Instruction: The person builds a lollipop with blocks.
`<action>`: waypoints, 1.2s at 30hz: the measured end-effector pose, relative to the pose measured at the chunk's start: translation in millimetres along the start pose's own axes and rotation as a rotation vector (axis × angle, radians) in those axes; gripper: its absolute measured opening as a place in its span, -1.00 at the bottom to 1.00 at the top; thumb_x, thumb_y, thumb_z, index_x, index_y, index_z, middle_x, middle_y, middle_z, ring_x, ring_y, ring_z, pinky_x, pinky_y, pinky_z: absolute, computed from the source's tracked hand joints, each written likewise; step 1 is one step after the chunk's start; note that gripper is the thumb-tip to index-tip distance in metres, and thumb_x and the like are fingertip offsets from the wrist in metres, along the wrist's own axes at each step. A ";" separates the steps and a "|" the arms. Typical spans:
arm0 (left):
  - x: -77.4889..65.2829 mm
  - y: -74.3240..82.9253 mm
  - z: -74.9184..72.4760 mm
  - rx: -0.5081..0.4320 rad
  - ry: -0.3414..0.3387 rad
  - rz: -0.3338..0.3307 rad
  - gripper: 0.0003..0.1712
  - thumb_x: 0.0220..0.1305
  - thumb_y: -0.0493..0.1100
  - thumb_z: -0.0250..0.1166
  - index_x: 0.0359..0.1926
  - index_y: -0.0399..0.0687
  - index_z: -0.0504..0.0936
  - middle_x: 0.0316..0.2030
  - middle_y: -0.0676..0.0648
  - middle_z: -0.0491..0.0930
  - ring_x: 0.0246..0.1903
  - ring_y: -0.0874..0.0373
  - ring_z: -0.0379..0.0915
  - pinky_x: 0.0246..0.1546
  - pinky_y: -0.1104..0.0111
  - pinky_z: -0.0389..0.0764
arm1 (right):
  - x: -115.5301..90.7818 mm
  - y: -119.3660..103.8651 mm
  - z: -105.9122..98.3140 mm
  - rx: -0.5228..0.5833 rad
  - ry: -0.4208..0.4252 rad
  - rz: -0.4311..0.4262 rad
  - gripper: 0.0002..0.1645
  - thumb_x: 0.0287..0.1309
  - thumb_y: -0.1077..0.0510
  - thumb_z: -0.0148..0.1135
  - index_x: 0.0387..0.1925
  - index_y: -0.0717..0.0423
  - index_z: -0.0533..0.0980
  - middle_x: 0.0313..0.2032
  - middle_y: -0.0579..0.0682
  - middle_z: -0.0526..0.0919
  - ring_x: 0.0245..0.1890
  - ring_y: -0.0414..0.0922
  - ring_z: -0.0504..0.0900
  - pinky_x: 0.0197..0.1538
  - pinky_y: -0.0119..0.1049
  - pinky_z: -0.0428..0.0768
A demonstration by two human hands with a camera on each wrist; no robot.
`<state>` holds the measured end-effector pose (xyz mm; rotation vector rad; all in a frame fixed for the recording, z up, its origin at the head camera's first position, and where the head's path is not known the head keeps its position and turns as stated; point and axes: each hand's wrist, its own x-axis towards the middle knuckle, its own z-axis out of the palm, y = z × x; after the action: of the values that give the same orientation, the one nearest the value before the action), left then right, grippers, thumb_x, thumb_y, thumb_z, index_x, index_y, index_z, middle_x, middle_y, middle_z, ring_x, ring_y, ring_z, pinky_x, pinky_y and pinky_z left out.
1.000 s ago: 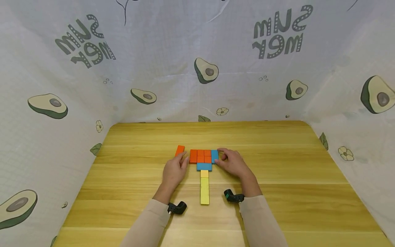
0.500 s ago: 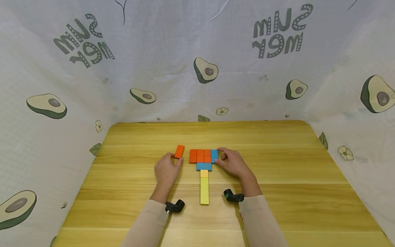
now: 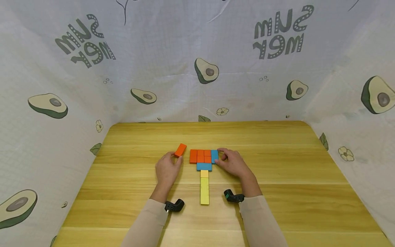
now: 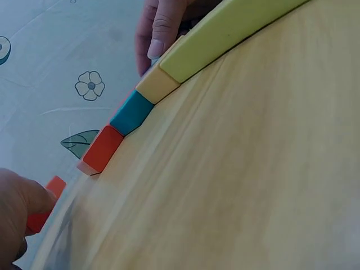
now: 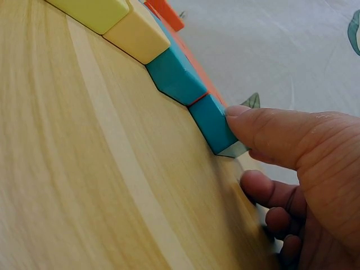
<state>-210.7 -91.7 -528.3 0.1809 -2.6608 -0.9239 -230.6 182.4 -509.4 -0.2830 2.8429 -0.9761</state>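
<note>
My left hand (image 3: 167,169) pinches a loose orange block (image 3: 180,150) by its near end, left of a flat block figure. In the left wrist view the thumb lies against that block's side. At the figure's right end, my right hand (image 3: 234,164) holds an upright-lying blue block (image 3: 214,156) between thumb and index finger, one at each end. Its thumb tip presses on the block's edge in the right wrist view. Several small orange blocks and a longer orange block (image 3: 193,156) adjoin the blue one, forming the top row.
Under the row come a second blue block (image 3: 204,167), a small pale-yellow block (image 3: 204,174) and a long yellow-green block (image 3: 204,192), end to end. Everything lies on a wooden table (image 3: 277,212). A patterned cloth (image 3: 172,68) surrounds its back and sides.
My left hand has drawn back leftward and taken hold of the loose orange block, which has turned clockwise and shifted slightly away. The right hand and the figure have stayed put.
</note>
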 end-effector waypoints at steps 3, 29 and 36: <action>2.1 1.0 0.6 -0.029 0.006 0.027 -0.57 0.26 0.03 0.46 -0.01 -0.19 0.74 -0.64 -0.02 0.48 -0.62 0.14 0.33 -0.42 0.26 0.38 | -0.2 0.4 -0.1 0.005 0.002 0.001 -0.34 0.29 -0.04 0.37 0.35 0.06 0.47 -0.19 0.01 0.61 -0.09 0.04 0.47 0.02 -0.04 0.46; 33.6 26.6 13.8 -0.170 -0.262 0.061 -0.52 0.39 0.03 0.34 0.24 -0.07 0.64 -0.57 0.03 0.42 -0.63 0.18 0.22 -0.54 0.35 0.25 | 1.7 3.7 1.7 0.000 0.002 -0.002 -0.33 0.29 -0.07 0.36 0.36 0.04 0.47 -0.20 0.00 0.60 -0.12 0.02 0.46 0.01 -0.06 0.43; 46.4 43.6 16.0 -0.154 -0.392 0.057 -0.51 0.43 0.02 0.30 0.30 0.00 0.61 -0.59 0.05 0.39 -0.63 0.18 0.26 -0.54 0.36 0.28 | 1.6 3.9 1.6 0.003 -0.001 -0.002 -0.34 0.29 -0.07 0.36 0.35 0.03 0.47 -0.20 -0.01 0.59 -0.13 0.01 0.45 -0.01 -0.10 0.42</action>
<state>-260.4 -58.5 -501.3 -0.1251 -2.9045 -1.2502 -232.4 184.1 -513.1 -0.2861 2.8402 -0.9802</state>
